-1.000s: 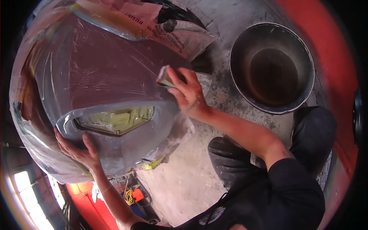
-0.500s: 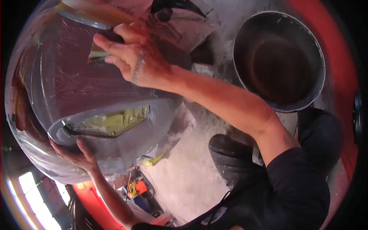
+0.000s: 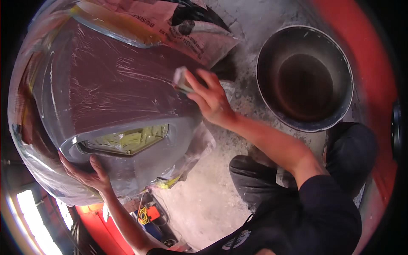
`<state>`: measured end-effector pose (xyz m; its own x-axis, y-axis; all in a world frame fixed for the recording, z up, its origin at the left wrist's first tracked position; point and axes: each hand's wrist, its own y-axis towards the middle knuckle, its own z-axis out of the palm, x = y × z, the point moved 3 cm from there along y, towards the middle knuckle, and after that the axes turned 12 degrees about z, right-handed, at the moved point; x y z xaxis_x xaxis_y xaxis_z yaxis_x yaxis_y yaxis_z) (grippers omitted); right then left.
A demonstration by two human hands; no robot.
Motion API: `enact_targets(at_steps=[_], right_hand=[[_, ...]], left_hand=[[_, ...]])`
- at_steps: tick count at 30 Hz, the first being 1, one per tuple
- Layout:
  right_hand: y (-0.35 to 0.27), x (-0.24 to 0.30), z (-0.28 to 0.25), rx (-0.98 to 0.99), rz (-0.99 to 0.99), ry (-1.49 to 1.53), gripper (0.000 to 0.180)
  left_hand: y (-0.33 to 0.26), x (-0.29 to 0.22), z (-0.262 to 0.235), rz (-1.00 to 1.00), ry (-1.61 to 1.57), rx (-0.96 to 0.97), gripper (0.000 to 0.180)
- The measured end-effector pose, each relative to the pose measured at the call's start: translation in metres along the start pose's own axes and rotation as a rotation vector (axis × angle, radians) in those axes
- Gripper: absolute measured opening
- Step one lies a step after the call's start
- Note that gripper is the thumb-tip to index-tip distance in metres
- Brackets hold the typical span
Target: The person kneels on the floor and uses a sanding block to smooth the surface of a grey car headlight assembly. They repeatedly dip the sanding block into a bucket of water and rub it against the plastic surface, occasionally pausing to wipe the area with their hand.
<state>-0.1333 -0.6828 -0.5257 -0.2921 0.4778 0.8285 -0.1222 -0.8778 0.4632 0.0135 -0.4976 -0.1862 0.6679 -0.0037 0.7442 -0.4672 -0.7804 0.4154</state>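
Observation:
A car body panel, shaped like a bumper, fills the left side, its wet maroon face bordered by grey primer. On that face, near its right end, my right hand grips a small pale sanding block; the block is blurred by motion. Below the panel's framed opening, which shows yellowish masking behind it, my left hand rests against the grey edge. Its thumb and fingers are apart, and nothing is in them.
Printed masking paper and plastic film wrap the panel's surroundings. A round black basin with dark liquid stands on the concrete floor to the right. My bent knee is beside it. An orange-and-blue tool with yellow cord lies lower left.
My right hand has swept the sanding block right and down, from the panel's upper left to its right end. The left hand stays against the edge; the view has shifted slightly.

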Motion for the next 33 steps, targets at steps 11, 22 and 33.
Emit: enact_targets(at_steps=[11, 22, 33], right_hand=[[-0.005, 0.008, -0.006, 0.018, 0.114, -0.001, 0.062], [-0.015, 0.017, -0.016, 0.017, 0.157, -0.044, 0.062], [-0.011, -0.007, -0.011, 0.084, 0.112, 0.063, 0.071]], left_hand=[[-0.008, 0.008, 0.000, -0.004, 0.034, 0.009, 0.092], [-0.009, 0.008, -0.001, -0.006, 0.020, 0.024, 0.088], [-0.003, 0.006, 0.000, -0.013, 0.015, -0.004, 0.089]])
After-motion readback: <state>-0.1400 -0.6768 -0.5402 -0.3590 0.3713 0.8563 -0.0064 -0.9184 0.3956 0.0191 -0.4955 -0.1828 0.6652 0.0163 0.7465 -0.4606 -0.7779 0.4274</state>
